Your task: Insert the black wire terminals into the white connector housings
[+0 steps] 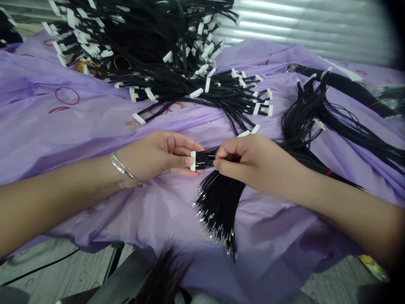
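My left hand [164, 154] pinches a white plastic connector [193, 161] between thumb and fingers. Several black wires run from the connector's right side towards my right hand [245, 162]. The right thumb and forefinger are pinched together at a thin black wire [209, 157], close to the connector. Below the right hand a fanned bundle of black wires [221, 207] lies with its silvery metal terminals pointing down and to the left. The right fingers hide part of the wires behind them.
A purple sheet [95, 126] covers the table. Behind my hands lie finished-looking black cables with white connectors [202, 84], under a larger heap [142, 38]. More black wire bundles [316, 109] lie on the right. Red rubber bands [67, 96] are scattered at left.
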The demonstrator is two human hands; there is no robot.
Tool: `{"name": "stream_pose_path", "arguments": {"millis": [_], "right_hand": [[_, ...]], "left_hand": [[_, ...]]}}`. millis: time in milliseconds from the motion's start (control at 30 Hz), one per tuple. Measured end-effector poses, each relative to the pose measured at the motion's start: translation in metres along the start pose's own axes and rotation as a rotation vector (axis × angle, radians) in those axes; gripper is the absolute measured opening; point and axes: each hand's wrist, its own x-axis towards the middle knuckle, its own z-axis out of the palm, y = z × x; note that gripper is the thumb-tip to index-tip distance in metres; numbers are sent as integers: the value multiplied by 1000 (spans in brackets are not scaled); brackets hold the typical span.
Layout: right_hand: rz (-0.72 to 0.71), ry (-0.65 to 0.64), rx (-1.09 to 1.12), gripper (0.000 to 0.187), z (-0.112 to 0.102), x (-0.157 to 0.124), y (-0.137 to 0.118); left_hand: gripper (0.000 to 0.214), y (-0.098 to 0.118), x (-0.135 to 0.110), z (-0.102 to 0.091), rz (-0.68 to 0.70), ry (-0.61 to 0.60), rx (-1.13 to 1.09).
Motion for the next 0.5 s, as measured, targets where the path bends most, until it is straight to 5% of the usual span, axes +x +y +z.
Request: {"name": "stream_pose_path", "arguments": {"millis": [500], "right_hand": [[-64, -2, -1, 15, 3, -1, 2]], "left_hand": [[24, -4, 2, -4, 9, -4, -15]]}}
